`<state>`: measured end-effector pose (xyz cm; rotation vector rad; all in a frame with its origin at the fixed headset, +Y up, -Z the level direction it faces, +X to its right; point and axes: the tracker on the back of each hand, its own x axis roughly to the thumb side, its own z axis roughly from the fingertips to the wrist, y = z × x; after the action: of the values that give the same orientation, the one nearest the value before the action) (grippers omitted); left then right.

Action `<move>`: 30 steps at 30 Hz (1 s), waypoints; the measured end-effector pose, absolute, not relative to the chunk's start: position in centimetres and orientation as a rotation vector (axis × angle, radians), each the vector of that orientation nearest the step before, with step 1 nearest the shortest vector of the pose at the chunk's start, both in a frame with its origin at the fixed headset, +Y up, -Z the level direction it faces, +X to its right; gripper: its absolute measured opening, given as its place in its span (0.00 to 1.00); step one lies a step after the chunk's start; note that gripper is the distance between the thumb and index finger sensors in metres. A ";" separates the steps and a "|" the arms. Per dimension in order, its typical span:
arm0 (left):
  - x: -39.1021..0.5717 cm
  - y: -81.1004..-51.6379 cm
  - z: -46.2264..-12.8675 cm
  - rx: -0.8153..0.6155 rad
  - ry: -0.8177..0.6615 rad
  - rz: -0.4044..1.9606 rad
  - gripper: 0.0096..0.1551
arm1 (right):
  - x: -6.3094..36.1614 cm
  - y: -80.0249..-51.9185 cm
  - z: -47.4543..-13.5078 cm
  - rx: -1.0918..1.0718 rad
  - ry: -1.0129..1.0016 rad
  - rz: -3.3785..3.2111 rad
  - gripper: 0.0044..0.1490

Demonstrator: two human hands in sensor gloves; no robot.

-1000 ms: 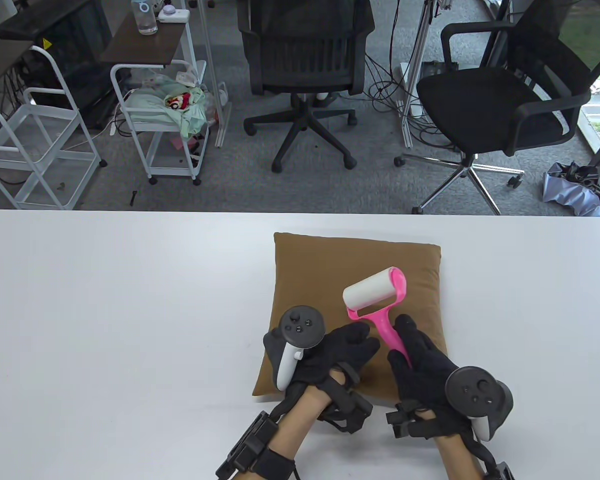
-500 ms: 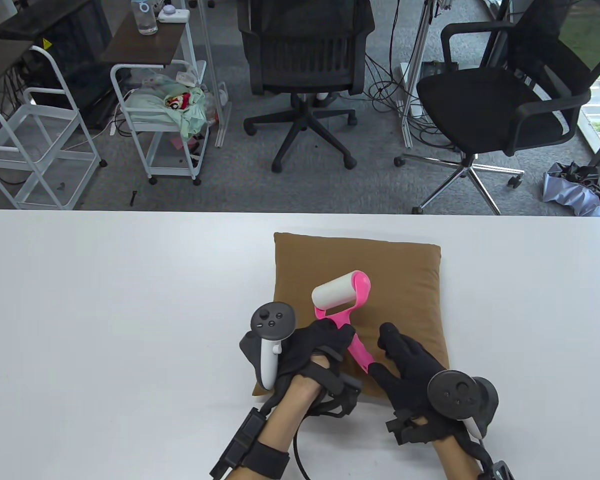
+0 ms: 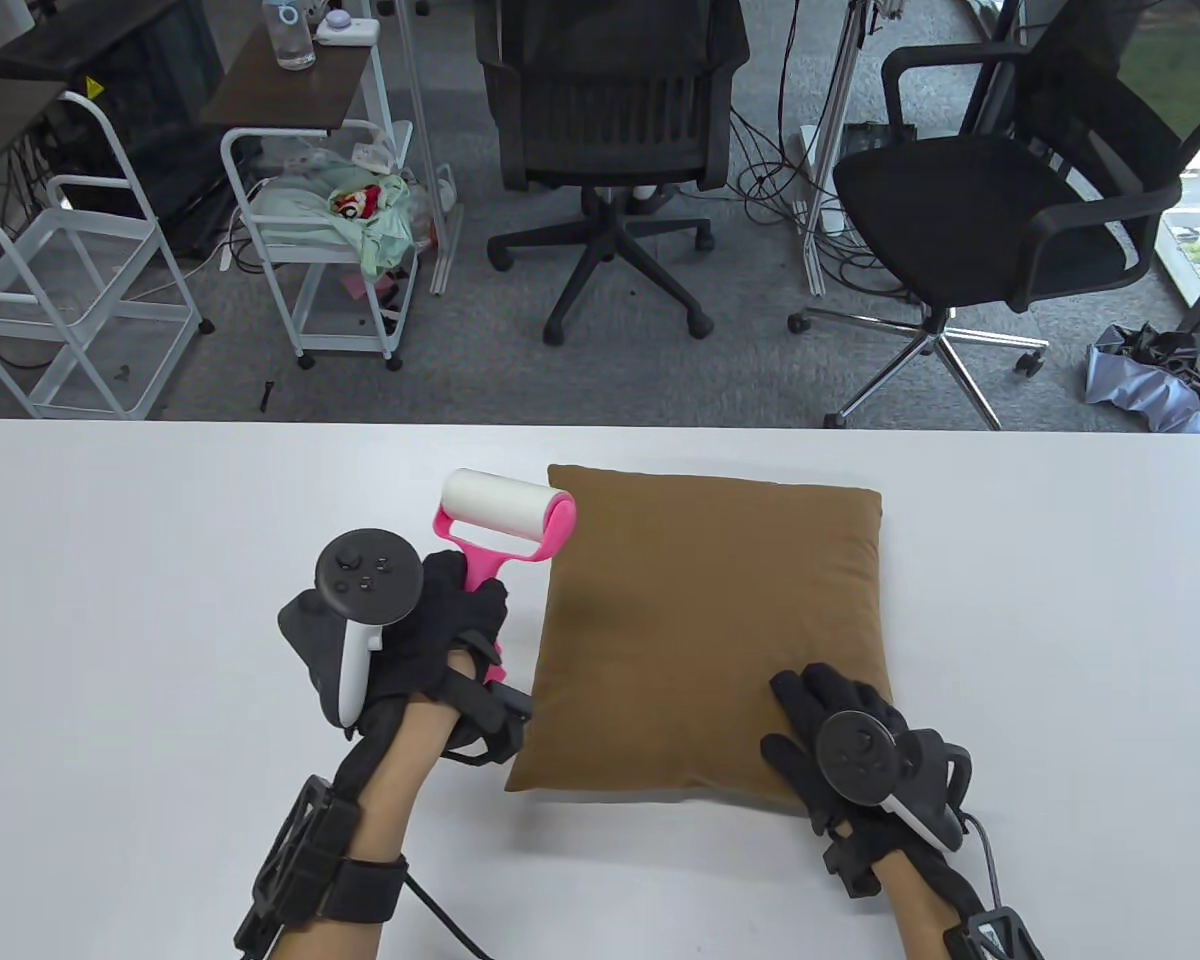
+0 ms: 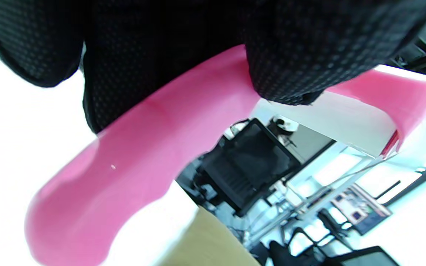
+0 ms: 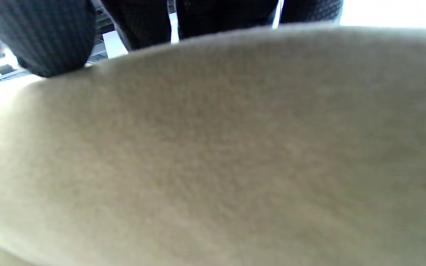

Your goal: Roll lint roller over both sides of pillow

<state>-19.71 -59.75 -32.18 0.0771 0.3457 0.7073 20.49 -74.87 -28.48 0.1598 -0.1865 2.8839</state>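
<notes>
Pillow (image 3: 705, 625) first: your brown cushion lies flat on the white table (image 3: 160, 620), right of centre, its far edge close to the table's far edge and its near edge set back from you with bare white surface in front of it. Your left hand (image 3: 430, 640) grips the pink handle of the lint roller (image 3: 505, 515), fingers wrapped around it, as the left wrist view confirms with the glove closed over the pink shaft (image 4: 131, 147). You hold the roller just off the pillow's left side, its white drum next to the far-left corner of the cushion; from the table view you cannot tell whether the drum touches the fabric or the tabletop. Your right hand (image 3: 840, 740) rests on the pillow's near-right corner, fingers spread flat over the fabric and holding nothing; the right wrist view shows fingertips (image 5: 50, 40) against the cushion's brown surface (image 5: 220, 147). To your left, a broad stretch of table runs out to the rounded corner; to the right of the pillow there is a narrower white strip before the table's right edge. Beyond the far edge stand two black office chairs (image 3: 610, 130) and white carts (image 3: 330, 240) on grey carpet.
</notes>
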 end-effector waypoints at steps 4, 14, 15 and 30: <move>-22.5 -60.4 -32.8 0.099 0.414 0.565 0.36 | 20.7 -75.0 -28.5 0.149 -0.169 2.868 0.41; -28.7 -67.3 -35.0 0.072 0.633 0.372 0.35 | 20.7 -75.0 -28.6 0.145 -0.149 2.870 0.41; -29.2 -68.3 -35.1 0.056 0.651 0.347 0.35 | 20.7 -75.0 -28.6 0.144 -0.144 2.870 0.41; -31.4 -76.9 -35.6 -0.117 0.783 0.165 0.34 | 20.7 -74.9 -28.7 0.138 -0.118 2.873 0.41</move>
<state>-31.40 -76.87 -35.65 -0.1170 0.7833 0.1652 20.66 -74.95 -28.67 0.1382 -0.1182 2.8729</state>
